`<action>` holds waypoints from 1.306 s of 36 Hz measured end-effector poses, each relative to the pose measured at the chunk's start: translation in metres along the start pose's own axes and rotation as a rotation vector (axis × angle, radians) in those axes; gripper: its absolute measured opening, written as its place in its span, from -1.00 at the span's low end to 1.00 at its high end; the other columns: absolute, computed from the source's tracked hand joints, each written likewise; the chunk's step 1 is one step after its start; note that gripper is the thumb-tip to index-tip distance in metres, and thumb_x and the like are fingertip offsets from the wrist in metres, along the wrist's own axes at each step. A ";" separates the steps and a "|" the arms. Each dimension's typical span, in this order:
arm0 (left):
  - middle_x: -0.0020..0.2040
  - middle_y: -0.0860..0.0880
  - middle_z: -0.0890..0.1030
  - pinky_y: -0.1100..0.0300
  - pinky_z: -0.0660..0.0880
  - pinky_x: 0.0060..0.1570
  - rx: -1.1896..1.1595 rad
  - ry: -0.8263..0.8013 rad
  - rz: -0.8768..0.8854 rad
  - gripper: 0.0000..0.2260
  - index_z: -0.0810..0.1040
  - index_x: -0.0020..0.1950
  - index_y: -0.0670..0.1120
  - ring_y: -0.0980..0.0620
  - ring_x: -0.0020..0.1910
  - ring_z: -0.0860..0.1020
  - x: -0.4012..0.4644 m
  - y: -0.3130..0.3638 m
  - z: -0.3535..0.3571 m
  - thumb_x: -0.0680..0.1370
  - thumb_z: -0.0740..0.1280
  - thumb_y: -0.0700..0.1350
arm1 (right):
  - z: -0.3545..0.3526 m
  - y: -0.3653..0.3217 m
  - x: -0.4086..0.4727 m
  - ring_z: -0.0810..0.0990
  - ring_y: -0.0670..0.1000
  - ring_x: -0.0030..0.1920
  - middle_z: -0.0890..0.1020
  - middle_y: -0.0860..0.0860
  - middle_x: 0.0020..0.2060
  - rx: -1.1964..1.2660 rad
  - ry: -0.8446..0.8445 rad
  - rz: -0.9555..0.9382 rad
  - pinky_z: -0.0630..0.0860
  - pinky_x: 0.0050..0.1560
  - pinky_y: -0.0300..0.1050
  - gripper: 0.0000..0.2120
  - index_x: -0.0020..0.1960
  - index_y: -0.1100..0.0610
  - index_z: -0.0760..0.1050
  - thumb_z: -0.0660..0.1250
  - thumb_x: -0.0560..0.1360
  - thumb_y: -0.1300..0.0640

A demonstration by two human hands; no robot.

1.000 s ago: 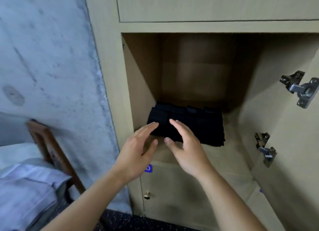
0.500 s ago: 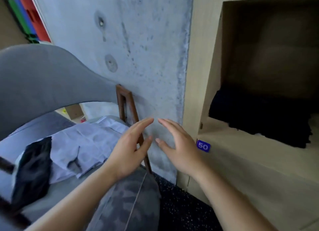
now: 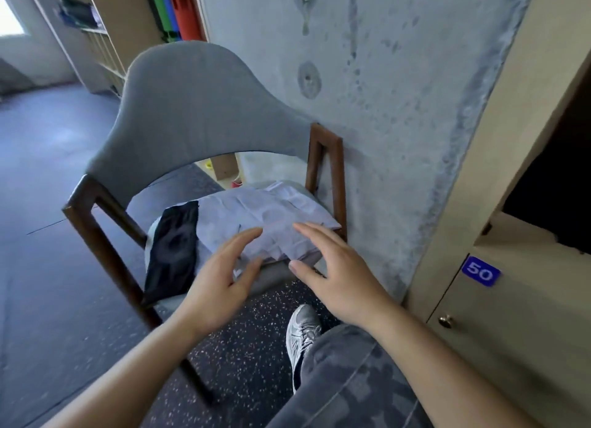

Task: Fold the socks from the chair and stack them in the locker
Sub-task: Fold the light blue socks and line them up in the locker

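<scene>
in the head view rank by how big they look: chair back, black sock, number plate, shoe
1. chair back
2. black sock
3. shoe, though it is partly hidden by the leg, so second and third are unsure
4. number plate

One chair (image 3: 204, 107). One black sock (image 3: 172, 248). One pale cloth pile (image 3: 262, 216). Two hands: left (image 3: 220, 283), right (image 3: 342, 274). One shoe (image 3: 300, 335). One locker label (image 3: 480, 271). One knob (image 3: 445, 320).
</scene>
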State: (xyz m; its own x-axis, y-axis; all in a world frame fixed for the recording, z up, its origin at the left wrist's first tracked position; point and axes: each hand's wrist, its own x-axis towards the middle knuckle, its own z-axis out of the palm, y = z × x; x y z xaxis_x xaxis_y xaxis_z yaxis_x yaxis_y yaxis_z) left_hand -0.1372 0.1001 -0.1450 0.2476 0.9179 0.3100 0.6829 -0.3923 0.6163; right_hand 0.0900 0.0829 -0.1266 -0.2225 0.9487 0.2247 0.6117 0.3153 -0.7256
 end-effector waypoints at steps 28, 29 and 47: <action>0.51 0.06 0.45 -0.07 0.30 0.50 0.352 0.076 -0.293 -0.49 0.52 0.47 0.03 -0.01 0.54 0.34 -0.082 -0.111 -0.028 0.64 0.10 0.21 | 0.036 -0.013 -0.003 0.21 -0.30 0.52 0.26 -0.30 0.54 -0.004 -0.166 -0.086 0.24 0.54 -0.15 -0.43 0.57 -0.25 0.26 0.34 0.60 -0.13; 0.50 0.06 0.47 -0.07 0.32 0.49 0.356 0.083 -0.283 -0.50 0.53 0.47 0.01 -0.01 0.53 0.36 -0.081 -0.110 -0.030 0.64 0.10 0.20 | 0.035 -0.013 -0.004 0.22 -0.30 0.52 0.27 -0.30 0.53 -0.007 -0.162 -0.086 0.25 0.54 -0.15 -0.43 0.57 -0.24 0.26 0.34 0.60 -0.13; 0.42 0.16 0.51 0.05 0.37 0.44 0.217 0.187 0.185 -0.59 0.57 0.39 0.04 0.12 0.44 0.44 -0.008 0.023 -0.062 0.59 0.34 0.15 | -0.017 -0.025 -0.032 0.15 -0.37 0.52 0.23 -0.41 0.51 0.006 -0.035 -0.104 0.14 0.51 -0.30 -0.50 0.53 -0.26 0.31 0.33 0.63 -0.10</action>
State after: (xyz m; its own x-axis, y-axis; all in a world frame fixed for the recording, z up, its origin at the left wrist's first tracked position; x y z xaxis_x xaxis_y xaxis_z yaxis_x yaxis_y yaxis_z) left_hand -0.1659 0.0802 -0.0884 0.2645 0.7974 0.5423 0.7734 -0.5114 0.3746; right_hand 0.0952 0.0454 -0.1046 -0.3110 0.9093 0.2764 0.5793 0.4119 -0.7034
